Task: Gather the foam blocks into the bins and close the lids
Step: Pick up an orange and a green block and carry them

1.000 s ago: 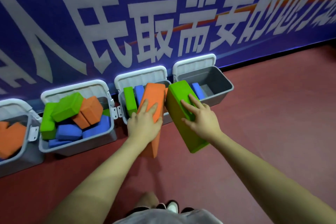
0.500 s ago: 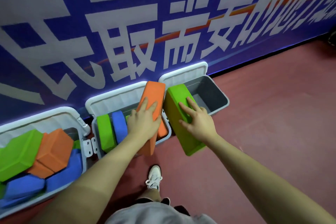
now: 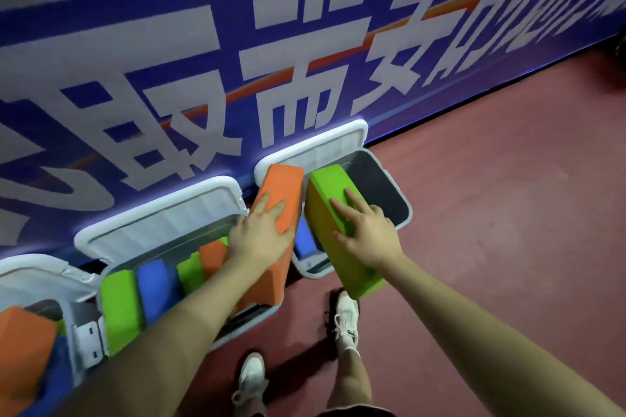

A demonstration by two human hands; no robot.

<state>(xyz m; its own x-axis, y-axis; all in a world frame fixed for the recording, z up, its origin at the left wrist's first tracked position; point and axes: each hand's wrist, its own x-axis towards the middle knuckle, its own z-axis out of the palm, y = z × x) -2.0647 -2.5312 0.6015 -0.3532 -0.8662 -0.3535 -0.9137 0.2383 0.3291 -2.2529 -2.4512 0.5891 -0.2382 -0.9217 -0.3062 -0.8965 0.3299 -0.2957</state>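
Under my left hand (image 3: 259, 240) I see a long orange foam block (image 3: 283, 193), fingers laid over its upper face and the thumb side wrapped round its edge, so I am holding it tilted, its far end raised toward the wall; just beside it my right hand (image 3: 367, 235) grips a green foam block (image 3: 327, 213) the same way, fingers spread across the top face, the block slanting down toward my feet. The two blocks run nearly parallel, close together but with a narrow gap between them. Beyond and below my right hand sits the grey bin (image 3: 403, 200), lid (image 3: 318, 149) leaning open against the wall, with a blue block (image 3: 303, 237) showing inside between the two held blocks. Below my left forearm is a second bin (image 3: 257, 315), lid (image 3: 159, 227) open, holding green, blue and orange blocks standing on edge. Farther out past my left arm a third bin (image 3: 79, 315) holds an orange block (image 3: 23, 345). Behind all the bins stands the blue banner wall (image 3: 135, 27); my white shoes (image 3: 345, 318) stand on the red floor (image 3: 508, 247)
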